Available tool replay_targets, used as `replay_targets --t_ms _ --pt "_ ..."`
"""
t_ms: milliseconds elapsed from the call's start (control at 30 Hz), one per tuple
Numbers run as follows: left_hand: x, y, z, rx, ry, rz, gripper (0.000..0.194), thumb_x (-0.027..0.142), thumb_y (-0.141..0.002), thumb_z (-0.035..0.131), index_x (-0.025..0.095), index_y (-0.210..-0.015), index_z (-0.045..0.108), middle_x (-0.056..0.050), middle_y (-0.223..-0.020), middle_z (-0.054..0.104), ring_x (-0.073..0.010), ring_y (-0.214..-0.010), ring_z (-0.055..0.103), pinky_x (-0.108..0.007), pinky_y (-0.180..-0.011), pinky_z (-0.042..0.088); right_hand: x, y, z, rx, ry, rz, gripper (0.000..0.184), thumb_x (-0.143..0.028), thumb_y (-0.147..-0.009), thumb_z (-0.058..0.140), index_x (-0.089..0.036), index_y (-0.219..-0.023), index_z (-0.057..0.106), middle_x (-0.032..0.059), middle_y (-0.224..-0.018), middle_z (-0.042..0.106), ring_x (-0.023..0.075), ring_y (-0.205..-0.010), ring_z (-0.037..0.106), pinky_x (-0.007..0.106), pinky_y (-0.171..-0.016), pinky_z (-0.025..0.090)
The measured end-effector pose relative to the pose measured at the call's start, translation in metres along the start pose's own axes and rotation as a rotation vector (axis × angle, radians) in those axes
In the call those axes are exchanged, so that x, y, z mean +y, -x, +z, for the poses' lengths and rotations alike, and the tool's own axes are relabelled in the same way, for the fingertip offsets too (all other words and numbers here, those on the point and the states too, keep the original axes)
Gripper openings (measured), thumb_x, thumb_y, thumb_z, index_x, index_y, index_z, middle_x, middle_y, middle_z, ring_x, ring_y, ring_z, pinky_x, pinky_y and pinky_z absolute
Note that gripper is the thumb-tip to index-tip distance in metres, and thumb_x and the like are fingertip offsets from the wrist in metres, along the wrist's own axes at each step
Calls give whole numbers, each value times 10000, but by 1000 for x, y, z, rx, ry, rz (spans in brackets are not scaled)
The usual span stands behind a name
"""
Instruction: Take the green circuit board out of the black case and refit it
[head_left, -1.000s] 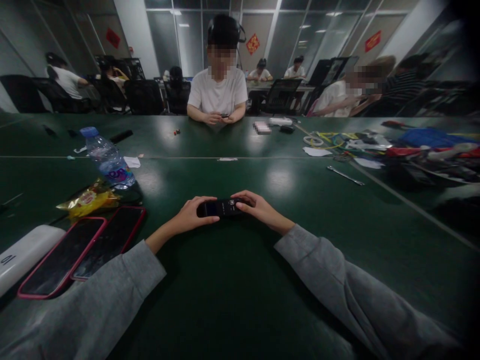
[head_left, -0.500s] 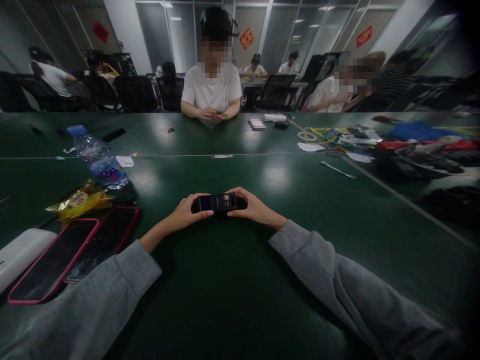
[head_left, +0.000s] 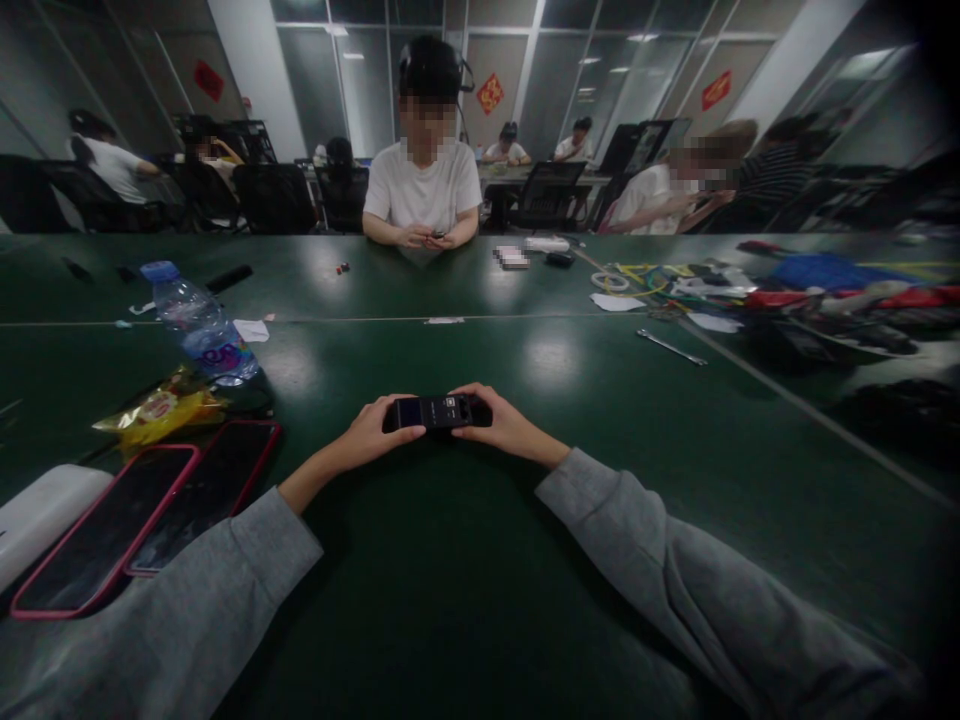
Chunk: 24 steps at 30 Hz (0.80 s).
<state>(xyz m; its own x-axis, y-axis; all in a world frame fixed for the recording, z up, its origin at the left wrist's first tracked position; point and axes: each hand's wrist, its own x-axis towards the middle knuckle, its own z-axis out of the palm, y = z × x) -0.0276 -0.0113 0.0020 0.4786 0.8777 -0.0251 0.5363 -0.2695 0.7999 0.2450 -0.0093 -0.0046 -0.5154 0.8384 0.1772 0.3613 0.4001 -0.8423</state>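
Note:
Both hands grip a small black handheld device (head_left: pixel 433 412) with a dark screen on its left part and white markings to the right; I cannot make out its exact kind. My left hand (head_left: pixel 373 432) closes round its left end, thumb along the near edge. On the right end, my right hand (head_left: pixel 501 422) holds it with thumb in front and fingers behind. The device is just above or on the green table (head_left: pixel 442 560); which one, I cannot tell.
To the left are two red-edged phones (head_left: pixel 105 530), a white power bank (head_left: pixel 49 515), a yellow snack packet (head_left: pixel 161 408) and a water bottle (head_left: pixel 202 325). A wrench (head_left: pixel 671 347) and a heap of cables (head_left: pixel 675 285) lie right. Across the table sits a person (head_left: pixel 424 185).
My right thumb has moved off the device's face to its near edge, and the right hand now grips the end. The view has shifted slightly to the right.

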Motion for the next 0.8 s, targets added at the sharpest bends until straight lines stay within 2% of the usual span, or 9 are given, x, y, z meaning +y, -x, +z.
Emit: replay_targets --t_ms 133,400,533,700,800 --pt "-1 0 1 8 14 3 642 554 -805 584 224 -1339 449 -133 -1335 535 -335 -1243 479 -541 -1017 391 0 0 3 18 50 -29 516 -358 -785 713 -269 -1243 492 61 -1244 539 243 -1159 524 511 -1002 436" --pt "-3 -1 2 10 40 11 658 560 -797 591 215 -1339 445 -136 -1331 534 -345 -1253 461 -551 -1036 364 -2 2 13 107 323 -152 557 -364 -799 699 -239 -1277 443 99 -1227 548 281 -1143 514 527 -971 451" --pt "-2 -1 2 20 31 4 660 571 -792 599 220 -1332 457 -132 -1329 540 -343 -1248 469 -534 -1031 374 -4 3 15 115 452 -146 574 -404 -817 667 -224 -1304 421 122 -1234 537 310 -1150 505 563 -947 455" --pt "0 0 1 19 14 17 652 573 -805 591 214 -1333 459 -129 -1337 531 -331 -1241 480 -523 -1042 364 -8 7 18 176 582 -194 822 -469 -813 656 -241 -1458 200 157 -1373 423 355 -1268 411 602 -1001 404" --pt "0 0 1 11 9 21 655 570 -803 591 214 -1337 457 -132 -1342 524 -335 -1235 481 -528 -1035 366 -14 10 20 177 605 -265 850 -436 -835 641 -266 -1487 121 152 -1425 359 345 -1305 379 580 -1038 389"
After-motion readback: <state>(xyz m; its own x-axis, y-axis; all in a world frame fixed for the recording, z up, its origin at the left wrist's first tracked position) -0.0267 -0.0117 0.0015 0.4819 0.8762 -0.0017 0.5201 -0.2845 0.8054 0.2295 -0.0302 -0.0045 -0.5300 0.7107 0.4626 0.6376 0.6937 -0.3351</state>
